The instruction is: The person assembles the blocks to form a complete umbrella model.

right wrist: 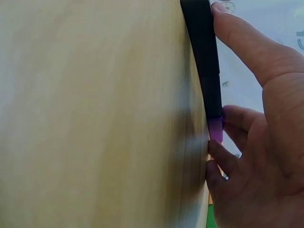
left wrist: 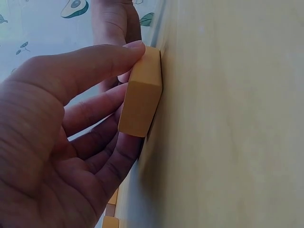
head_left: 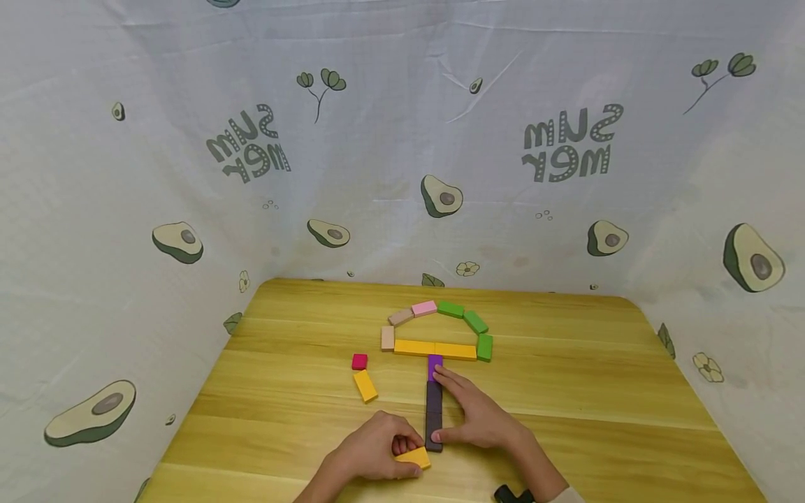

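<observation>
My left hand (head_left: 383, 446) pinches a yellow block (head_left: 414, 457) between thumb and fingers, low over the wooden table near the bottom end of a straight column. In the left wrist view the same block (left wrist: 141, 95) stands on its narrow side. That column is a purple block (head_left: 434, 368) on top with two black blocks (head_left: 434, 405) below it, end to end. My right hand (head_left: 481, 416) lies spread along its right side. One fingertip touches the purple block and the thumb touches the lower black block. In the right wrist view, the other fingers of the right hand (right wrist: 266, 128) reach down to the table.
Above the column, two yellow blocks (head_left: 435, 348) form a bar under an arch of tan (head_left: 388, 339), pink (head_left: 424, 308) and green blocks (head_left: 451, 309). A red block (head_left: 359, 361) and a loose yellow block (head_left: 365, 386) lie to the left. A black object (head_left: 512, 494) sits by the right forearm.
</observation>
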Demonstrator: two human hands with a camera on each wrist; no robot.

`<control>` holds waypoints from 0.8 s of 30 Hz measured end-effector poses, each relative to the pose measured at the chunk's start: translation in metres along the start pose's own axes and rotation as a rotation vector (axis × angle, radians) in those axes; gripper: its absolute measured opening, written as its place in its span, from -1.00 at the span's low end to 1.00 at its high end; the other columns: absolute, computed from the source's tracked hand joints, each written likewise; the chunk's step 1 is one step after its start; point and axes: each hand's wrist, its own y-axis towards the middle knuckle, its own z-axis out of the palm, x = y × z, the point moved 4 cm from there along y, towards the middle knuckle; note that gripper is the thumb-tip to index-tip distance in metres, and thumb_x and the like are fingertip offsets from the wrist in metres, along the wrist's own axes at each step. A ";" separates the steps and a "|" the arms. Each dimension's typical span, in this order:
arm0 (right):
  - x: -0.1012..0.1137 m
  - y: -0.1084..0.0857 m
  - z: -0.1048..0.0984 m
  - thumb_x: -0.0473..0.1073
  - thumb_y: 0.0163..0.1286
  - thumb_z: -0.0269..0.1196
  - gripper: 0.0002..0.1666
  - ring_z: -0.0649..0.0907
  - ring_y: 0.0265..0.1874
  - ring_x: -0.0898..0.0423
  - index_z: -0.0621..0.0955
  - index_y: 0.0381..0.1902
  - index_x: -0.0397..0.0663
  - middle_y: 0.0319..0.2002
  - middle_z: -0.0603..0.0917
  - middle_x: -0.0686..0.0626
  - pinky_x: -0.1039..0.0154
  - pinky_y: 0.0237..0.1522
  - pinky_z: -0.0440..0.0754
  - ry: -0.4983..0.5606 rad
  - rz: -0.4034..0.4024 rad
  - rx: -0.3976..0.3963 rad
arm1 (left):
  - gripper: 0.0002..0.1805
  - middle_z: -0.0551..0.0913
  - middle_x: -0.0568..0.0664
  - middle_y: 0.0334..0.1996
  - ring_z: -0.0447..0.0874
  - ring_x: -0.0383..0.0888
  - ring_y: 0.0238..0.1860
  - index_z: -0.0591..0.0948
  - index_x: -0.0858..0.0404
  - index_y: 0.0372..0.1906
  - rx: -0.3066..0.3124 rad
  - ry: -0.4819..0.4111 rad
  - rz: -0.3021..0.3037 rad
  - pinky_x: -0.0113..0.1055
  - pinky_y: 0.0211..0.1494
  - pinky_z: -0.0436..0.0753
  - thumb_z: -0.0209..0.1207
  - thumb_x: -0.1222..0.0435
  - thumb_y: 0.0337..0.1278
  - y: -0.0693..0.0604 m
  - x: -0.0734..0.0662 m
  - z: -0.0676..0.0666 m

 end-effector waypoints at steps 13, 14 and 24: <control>0.000 0.000 -0.001 0.40 0.12 0.48 0.29 0.19 0.61 -0.22 0.19 0.64 0.04 0.64 0.17 -0.09 -0.34 0.50 0.25 0.004 -0.004 0.004 | -0.75 0.69 -0.30 -0.40 0.53 -0.55 -0.42 0.80 0.13 -0.18 0.005 -0.031 -0.038 -0.65 -0.35 0.58 0.53 0.14 0.06 0.002 0.000 0.000; 0.000 0.000 -0.001 0.40 0.12 0.48 0.29 0.19 0.61 -0.22 0.20 0.64 0.04 0.64 0.17 -0.09 -0.34 0.50 0.25 0.005 -0.004 0.005 | -0.75 0.68 -0.30 -0.40 0.53 -0.55 -0.43 0.80 0.13 -0.18 0.004 -0.032 -0.040 -0.65 -0.36 0.59 0.53 0.14 0.06 0.002 0.000 0.001; -0.001 0.000 0.001 0.41 0.12 0.48 0.29 0.19 0.61 -0.22 0.20 0.64 0.05 0.64 0.17 -0.07 -0.34 0.50 0.26 0.005 -0.011 -0.003 | -0.73 0.70 -0.30 -0.37 0.56 -0.54 -0.42 0.80 0.14 -0.15 -0.012 -0.034 -0.050 -0.64 -0.34 0.61 0.50 0.10 0.12 0.001 0.001 0.000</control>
